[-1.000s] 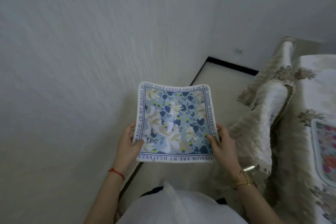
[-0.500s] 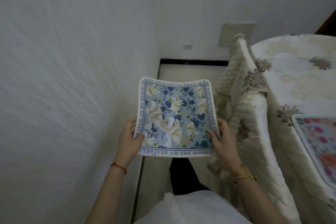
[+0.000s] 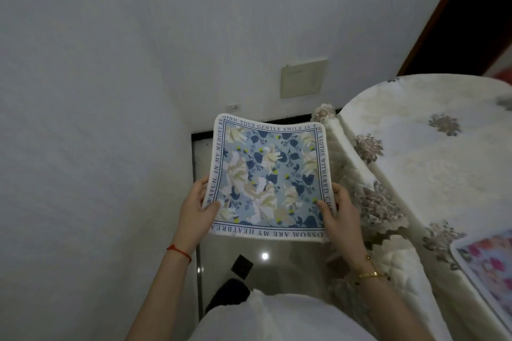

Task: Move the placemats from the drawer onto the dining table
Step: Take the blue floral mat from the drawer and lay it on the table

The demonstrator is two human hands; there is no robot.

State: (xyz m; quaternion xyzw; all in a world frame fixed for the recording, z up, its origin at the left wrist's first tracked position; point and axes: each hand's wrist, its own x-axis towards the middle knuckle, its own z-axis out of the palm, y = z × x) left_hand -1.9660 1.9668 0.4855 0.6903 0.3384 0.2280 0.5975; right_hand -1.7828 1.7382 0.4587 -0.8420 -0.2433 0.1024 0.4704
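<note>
A square blue floral placemat (image 3: 268,177) with a white lettered border is held flat in front of me, above the floor. My left hand (image 3: 197,209) grips its near left edge, thumb on top. My right hand (image 3: 339,209) grips the near right edge the same way. The dining table (image 3: 432,152), draped in a cream quilted cloth with grey flowers, lies to the right. A second placemat (image 3: 487,266) with pink and red flowers lies on the table at the right edge of view. No drawer is in view.
A cloth-covered chair back (image 3: 357,174) stands between the held placemat and the table. A white wall (image 3: 91,119) runs close on the left, with a beige wall plate (image 3: 303,77) ahead. A narrow strip of glossy floor (image 3: 266,255) lies between the wall and the chair.
The view has swung right and up, bringing more of the table and the second placemat into sight. Both hands keep the same hold on the blue placemat.
</note>
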